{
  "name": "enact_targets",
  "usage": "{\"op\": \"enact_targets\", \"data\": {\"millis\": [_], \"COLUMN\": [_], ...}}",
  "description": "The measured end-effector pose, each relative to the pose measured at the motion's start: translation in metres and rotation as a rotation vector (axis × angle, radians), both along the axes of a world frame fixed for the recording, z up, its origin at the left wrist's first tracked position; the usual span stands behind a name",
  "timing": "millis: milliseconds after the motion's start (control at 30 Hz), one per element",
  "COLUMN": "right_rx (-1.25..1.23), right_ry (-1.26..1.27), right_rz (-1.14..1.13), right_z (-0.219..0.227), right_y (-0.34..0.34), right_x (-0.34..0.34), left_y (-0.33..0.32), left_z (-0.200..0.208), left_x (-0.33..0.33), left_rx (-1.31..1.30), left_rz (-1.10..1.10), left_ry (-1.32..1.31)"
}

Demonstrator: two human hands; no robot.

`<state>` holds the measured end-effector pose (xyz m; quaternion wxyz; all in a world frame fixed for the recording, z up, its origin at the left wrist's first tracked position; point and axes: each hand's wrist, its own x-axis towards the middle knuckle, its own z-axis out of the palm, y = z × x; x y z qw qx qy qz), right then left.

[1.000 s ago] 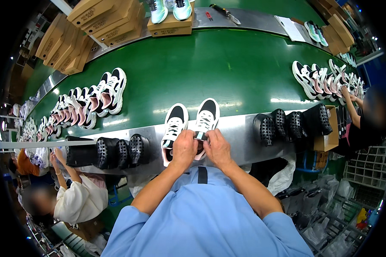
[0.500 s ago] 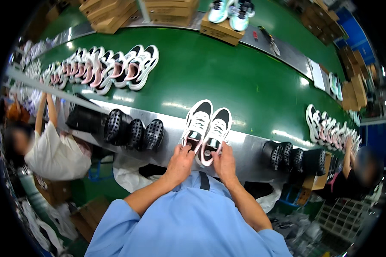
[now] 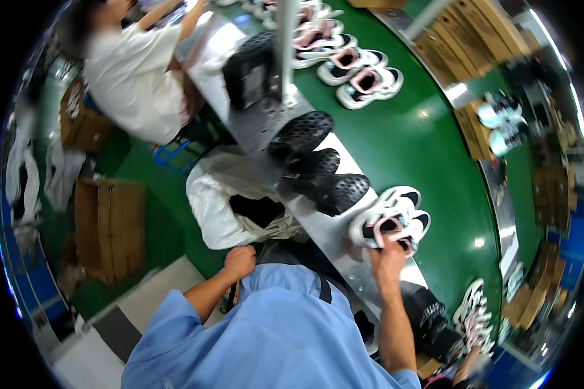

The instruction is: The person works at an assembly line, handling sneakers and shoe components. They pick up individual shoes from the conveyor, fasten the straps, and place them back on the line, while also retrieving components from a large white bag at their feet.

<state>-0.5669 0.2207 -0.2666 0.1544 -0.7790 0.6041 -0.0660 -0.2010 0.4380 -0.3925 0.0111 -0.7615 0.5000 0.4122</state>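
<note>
A pair of white and black sneakers [image 3: 405, 217] with pink lining stands on the metal strip at the green table's edge. My right hand [image 3: 389, 256] grips the heel end of the nearer shoe, its fingertips partly hidden at the collar. Low at my left side, my left hand [image 3: 240, 261] is closed, with its fingers curled; anything in it is hidden. Just beyond it a white sack [image 3: 207, 214] gapes open with a dark inside. Several black, dimpled, shoe-shaped pieces [image 3: 344, 193] lie on the metal strip left of the sneakers.
More sneakers [image 3: 370, 87] line the green table [image 3: 448, 168] farther off, and another row [image 3: 474, 318] stands at right. A person in a white top [image 3: 136, 84] works at left. Cardboard boxes [image 3: 110, 227] stand on the floor. A metal post [image 3: 285, 52] rises beside the table.
My view has swung left. My left hand has let go of the sneakers and dropped to my left side near the sack. My right hand has stayed at the shoes.
</note>
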Motion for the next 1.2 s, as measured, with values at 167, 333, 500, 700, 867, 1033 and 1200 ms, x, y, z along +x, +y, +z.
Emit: {"op": "enact_targets", "data": {"millis": [167, 333, 500, 700, 867, 1033, 1200], "right_rx": [-0.145, -0.27, -0.331, 0.694, 0.752, 0.816, 0.863], "right_ry": [0.155, 0.372, -0.133, -0.212, -0.254, -0.189, -0.336], "right_rz": [0.135, 0.126, 0.168, 0.17, 0.214, 0.143, 0.23], "right_z": [-0.02, -0.051, 0.008, 0.019, -0.137, -0.245, -0.366], "right_y": [-0.114, -0.251, -0.217, 0.082, 0.119, 0.118, 0.1], "right_x": [-0.029, -0.032, 0.034, 0.067, 0.113, 0.134, 0.2], "left_y": [0.156, 0.239, 0.256, 0.156, 0.07, 0.021, 0.011], "left_z": [-0.026, -0.025, -0.03, -0.083, -0.212, -0.347, -0.417], "left_x": [0.005, -0.035, -0.063, -0.025, 0.032, 0.063, 0.096], "left_rx": [0.294, 0.3, 0.287, -0.016, -0.206, -0.07, 0.082], "left_rz": [0.274, 0.49, 0.637, 0.407, -0.037, -0.227, -0.392], "left_ry": [-0.028, 0.113, 0.158, -0.173, -0.158, -0.297, -0.278]}}
